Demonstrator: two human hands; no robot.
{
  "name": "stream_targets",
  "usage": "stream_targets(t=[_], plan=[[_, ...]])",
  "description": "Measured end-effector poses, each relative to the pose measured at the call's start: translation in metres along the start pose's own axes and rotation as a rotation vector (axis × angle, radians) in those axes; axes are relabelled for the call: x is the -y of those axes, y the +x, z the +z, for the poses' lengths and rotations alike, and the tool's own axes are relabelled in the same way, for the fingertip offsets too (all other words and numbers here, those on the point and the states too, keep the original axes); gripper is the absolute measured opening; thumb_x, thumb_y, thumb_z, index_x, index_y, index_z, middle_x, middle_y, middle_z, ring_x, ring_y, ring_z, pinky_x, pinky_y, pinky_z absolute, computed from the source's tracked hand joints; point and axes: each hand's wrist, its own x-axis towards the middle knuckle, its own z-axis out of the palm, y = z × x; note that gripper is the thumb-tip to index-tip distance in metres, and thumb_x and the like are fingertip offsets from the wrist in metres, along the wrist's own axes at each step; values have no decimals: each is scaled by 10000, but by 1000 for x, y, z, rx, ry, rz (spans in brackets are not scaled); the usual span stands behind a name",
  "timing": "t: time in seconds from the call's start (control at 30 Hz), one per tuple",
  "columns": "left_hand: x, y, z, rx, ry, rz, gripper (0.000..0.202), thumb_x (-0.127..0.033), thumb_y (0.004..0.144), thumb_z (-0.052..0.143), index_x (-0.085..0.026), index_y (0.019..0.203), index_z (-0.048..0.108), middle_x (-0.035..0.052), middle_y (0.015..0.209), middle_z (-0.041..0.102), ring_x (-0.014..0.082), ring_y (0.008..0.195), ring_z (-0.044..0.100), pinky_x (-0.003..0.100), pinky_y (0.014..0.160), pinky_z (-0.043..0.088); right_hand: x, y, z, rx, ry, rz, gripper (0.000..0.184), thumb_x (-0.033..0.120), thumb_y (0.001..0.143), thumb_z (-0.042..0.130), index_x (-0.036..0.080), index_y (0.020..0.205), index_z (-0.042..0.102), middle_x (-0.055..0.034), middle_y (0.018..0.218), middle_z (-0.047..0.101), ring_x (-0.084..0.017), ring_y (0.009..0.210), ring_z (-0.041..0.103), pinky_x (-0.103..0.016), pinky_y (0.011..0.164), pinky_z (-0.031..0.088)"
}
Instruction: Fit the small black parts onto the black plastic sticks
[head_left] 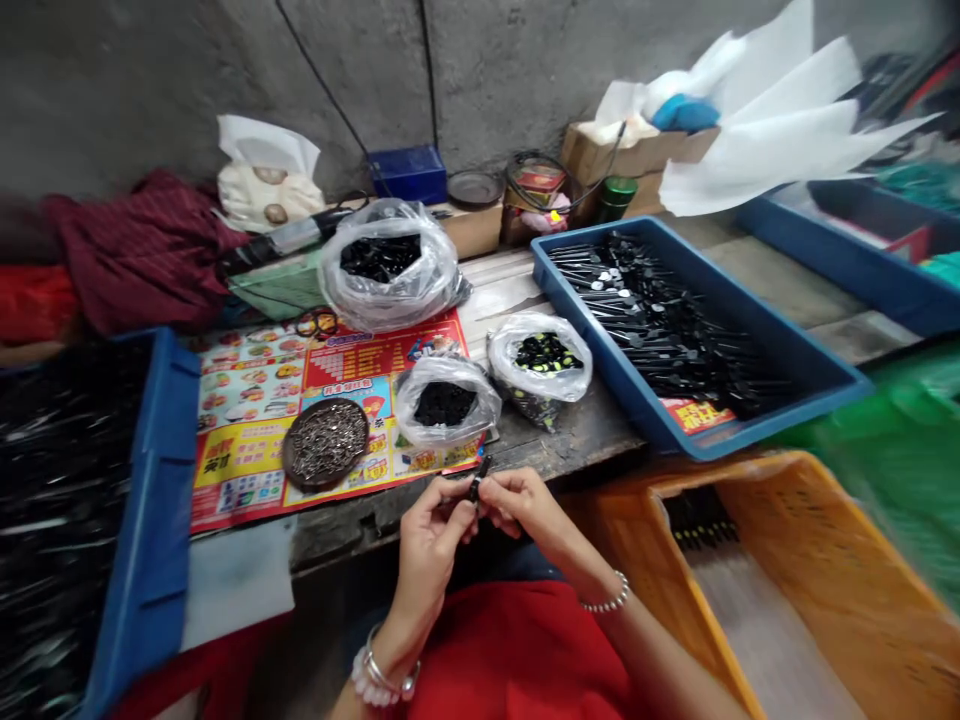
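Note:
My left hand (435,530) and my right hand (525,505) meet just in front of the table's near edge. Between their fingertips they pinch one small black plastic part (478,482), held upright; its exact kind is too small to tell. Beyond the hands stand a clear bag of small black pieces (448,425) and another bag of black and yellow-green pieces (541,385). To the left, a round dish (291,462) full of small metal pins or screws rests on a printed flyer (217,505).
A blue tray (694,445) of long black parts stands at right. An orange crate (840,540) sits below it, with a row of black and yellow parts inside. Another blue bin (169,500) of black parts is at left. A larger bag (367,300) lies farther back.

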Motion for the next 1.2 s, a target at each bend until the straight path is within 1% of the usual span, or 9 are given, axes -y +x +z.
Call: stream_targets(t=[0.2, 0.27, 0.33, 0.43, 0.53, 0.7, 0.87, 1.03, 1.2], plan=[[-12, -4, 4, 52, -244, -169, 211, -253, 782, 719, -131, 938, 646, 17, 727, 638, 105, 572, 573, 204, 534, 470, -2, -4, 1, -51, 48, -117, 329, 463, 717, 764, 175, 827, 649, 15, 676, 601, -97, 485, 514, -211, 444, 410], [-13, -5, 5, 55, -256, -183, 210, -248, 776, 724, -136, 933, 642, 25, 778, 650, 123, 621, 606, 229, 587, 506, -1, -7, 0, -69, 41, -162, 275, 417, 724, 768, 174, 785, 653, 12, 712, 591, -111, 548, 553, -229, 512, 454], [-12, -5, 3, 47, -210, -173, 224, -244, 764, 732, -143, 944, 646, 34, 845, 663, 144, 688, 635, 254, 646, 532, -1, -9, 0, -146, 44, -169, 269, 397, 718, 779, 167, 716, 640, 14, 685, 581, -119, 579, 561, -234, 550, 474], [-7, -6, -3, 45, -50, -116, 207, -226, 751, 724, -145, 932, 664, 44, 894, 676, 171, 779, 652, 267, 711, 536, -1, -12, -2, -299, 112, -107, 303, 410, 692, 804, 159, 764, 652, -1, 675, 627, -135, 604, 585, -242, 574, 502], [-3, -6, -9, 42, 92, -50, 144, -189, 748, 688, -151, 886, 679, 37, 862, 679, 172, 802, 640, 254, 721, 521, 0, -13, -3, -360, 179, -64, 354, 434, 663, 823, 153, 810, 665, -19, 711, 670, -157, 618, 624, -267, 586, 534], [0, -8, -12, 12, 193, -8, 147, -146, 738, 646, -163, 882, 666, 25, 825, 670, 167, 784, 621, 248, 718, 493, -9, -17, 2, -267, 116, -65, 383, 387, 606, 861, 163, 885, 725, -31, 785, 721, -185, 671, 661, -294, 647, 558], [2, -11, -13, 50, 360, 46, 171, -132, 759, 610, -172, 922, 640, 16, 800, 649, 157, 737, 590, 236, 666, 460, -25, -23, 10, -245, -18, -98, 421, 357, 713, 783, 171, 1085, 715, -61, 916, 750, -230, 799, 681, -327, 745, 550], [4, -16, -13, 85, 438, 69, 185, -73, 774, 523, -189, 915, 551, -6, 804, 586, 136, 718, 559, 223, 652, 441, -26, -26, 10, -172, -199, -152, 216, 306, 780, 700, 168, 943, 738, -62, 901, 729, -222, 760, 655, -307, 691, 542], [4, -16, -15, 87, 447, 74, 214, -45, 765, 488, -207, 906, 491, -25, 789, 541, 123, 723, 538, 220, 677, 428, -18, -30, 10, -155, -258, -174, 155, 283, 806, 668, 170, 892, 729, -61, 907, 719, -216, 768, 649, -304, 710, 541]])
